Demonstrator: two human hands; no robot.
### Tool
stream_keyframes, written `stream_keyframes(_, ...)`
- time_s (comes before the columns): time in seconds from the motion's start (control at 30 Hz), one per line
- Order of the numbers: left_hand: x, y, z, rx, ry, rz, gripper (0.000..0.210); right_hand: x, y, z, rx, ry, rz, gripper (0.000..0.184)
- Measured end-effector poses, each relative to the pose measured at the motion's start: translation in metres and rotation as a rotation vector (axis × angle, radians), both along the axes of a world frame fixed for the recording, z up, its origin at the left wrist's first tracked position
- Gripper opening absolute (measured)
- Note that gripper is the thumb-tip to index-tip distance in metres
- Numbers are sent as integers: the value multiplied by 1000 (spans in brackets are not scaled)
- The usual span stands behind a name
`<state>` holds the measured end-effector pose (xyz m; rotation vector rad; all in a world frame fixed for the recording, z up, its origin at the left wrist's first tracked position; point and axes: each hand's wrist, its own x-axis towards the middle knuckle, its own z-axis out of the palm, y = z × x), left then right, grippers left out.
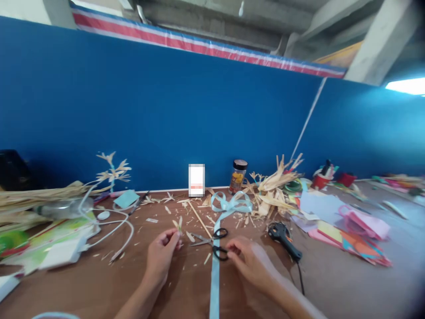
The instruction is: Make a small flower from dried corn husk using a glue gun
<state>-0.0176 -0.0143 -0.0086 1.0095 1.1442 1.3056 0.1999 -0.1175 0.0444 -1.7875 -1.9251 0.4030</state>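
My left hand is closed in a pinch on a small pale piece of corn husk, which sticks up from the fingertips. Black-handled scissors are at the centre with blades parted, pointing left. My right hand has its fingers curled, the tips at the lower scissor handle. Beneath the handles runs a light blue ribbon, which comes toward me from a looped bow. A thin stick lies just behind the scissors.
Husk scraps litter the brown table. To the right are a black glue gun, a husk bundle and coloured paper. A jar stands at the back. White cables and a husk flower are left.
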Motion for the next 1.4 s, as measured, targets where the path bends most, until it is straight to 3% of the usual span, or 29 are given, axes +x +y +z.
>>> stream_keyframes(0.13,0,3,-2,-33,37,7,35,49,-35,-8,124,-160,-175,17)
stream_keyframes(0.27,0,4,-4,-49,60,-9,36,104,-49,-22,180,-348,-434,20)
stream_keyframes(0.37,-1,4,-6,-55,83,-10,37,128,-48,-31,104,-407,-536,26)
stream_keyframes(0.5,-2,4,-6,-89,88,8,38,133,-44,-39,-19,-417,-579,28)
stream_keyframes(0.9,2,3,4,-131,92,46,41,142,-70,-32,105,-182,-589,28)
stream_keyframes(1.03,2,4,1,-137,100,37,40,143,-74,-30,205,-184,-458,26)
stream_keyframes(1.13,1,4,1,-122,103,40,39,136,-67,-30,250,-217,-341,21)
stream_keyframes(1.4,1,4,1,-169,99,38,41,119,-30,-39,175,-65,-231,22)
